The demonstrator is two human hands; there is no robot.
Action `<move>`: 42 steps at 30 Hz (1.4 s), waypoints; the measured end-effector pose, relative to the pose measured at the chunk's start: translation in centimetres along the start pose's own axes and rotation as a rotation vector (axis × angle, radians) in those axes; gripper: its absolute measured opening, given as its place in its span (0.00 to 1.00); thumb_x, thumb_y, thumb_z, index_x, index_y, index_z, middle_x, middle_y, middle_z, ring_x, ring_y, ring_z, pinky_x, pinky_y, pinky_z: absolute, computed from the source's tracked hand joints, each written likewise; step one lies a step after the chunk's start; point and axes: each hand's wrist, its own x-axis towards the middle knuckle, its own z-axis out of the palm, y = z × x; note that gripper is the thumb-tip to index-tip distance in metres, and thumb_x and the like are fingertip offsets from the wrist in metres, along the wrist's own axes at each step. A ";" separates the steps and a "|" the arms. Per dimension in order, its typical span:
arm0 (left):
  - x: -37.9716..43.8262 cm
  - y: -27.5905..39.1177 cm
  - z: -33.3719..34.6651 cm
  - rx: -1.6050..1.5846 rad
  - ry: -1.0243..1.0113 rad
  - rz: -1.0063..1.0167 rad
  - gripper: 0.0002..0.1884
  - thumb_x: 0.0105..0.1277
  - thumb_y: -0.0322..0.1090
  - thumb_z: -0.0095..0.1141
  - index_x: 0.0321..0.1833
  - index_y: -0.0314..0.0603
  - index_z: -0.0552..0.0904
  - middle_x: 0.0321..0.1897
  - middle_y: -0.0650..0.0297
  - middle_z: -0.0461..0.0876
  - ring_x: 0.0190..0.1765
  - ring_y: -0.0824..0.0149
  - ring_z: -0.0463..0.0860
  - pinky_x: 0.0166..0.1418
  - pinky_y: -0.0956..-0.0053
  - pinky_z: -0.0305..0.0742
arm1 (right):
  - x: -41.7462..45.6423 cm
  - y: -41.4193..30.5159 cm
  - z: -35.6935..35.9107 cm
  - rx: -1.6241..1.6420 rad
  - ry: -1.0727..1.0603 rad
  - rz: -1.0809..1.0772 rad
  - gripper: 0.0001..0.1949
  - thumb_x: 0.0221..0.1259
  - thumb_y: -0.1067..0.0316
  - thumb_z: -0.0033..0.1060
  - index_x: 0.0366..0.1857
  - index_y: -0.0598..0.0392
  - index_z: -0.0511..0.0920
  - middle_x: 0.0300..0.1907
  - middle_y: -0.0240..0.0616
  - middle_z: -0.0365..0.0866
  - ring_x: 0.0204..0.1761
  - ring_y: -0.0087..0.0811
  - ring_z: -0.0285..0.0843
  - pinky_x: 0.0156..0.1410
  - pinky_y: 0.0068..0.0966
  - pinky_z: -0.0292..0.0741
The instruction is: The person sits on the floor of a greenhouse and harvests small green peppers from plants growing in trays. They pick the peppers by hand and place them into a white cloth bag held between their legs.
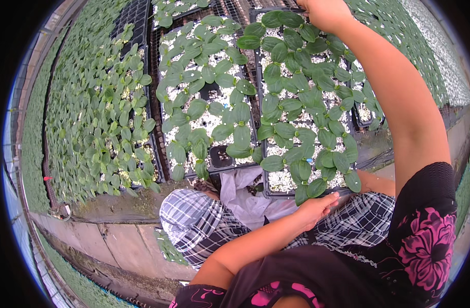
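A black plastic seedling tray [268, 191] of broad-leaved green seedlings [292, 104] in white granular medium lies tilted before me. My left hand [320, 210] holds its near rim, thumb on top. At the far end, my right hand [325, 14] is on the rim; its fingers are partly cut off by the picture's top edge. Just left lies a second seedling tray [235, 168], with white medium and a few dark cells without plants. One such empty cell [220, 155] is at its near edge.
White plastic sheeting [242, 188] lies between the parts of plaid cloth [204, 219] over my lap. Densely planted trays [100, 115] fill the left side of the mesh bench [235, 7]. Empty black cell trays [133, 19] lie beyond. A concrete walkway [119, 246] runs at lower left.
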 end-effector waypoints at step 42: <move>-11.6 7.8 4.4 1.809 0.451 0.618 0.13 0.62 0.42 0.57 0.35 0.39 0.83 0.33 0.52 0.82 0.40 0.50 0.81 0.44 0.61 0.74 | -26.7 2.0 5.1 1.739 0.053 0.322 0.07 0.59 0.74 0.55 0.40 0.60 0.77 0.35 0.35 0.79 0.32 0.23 0.81 0.36 0.20 0.79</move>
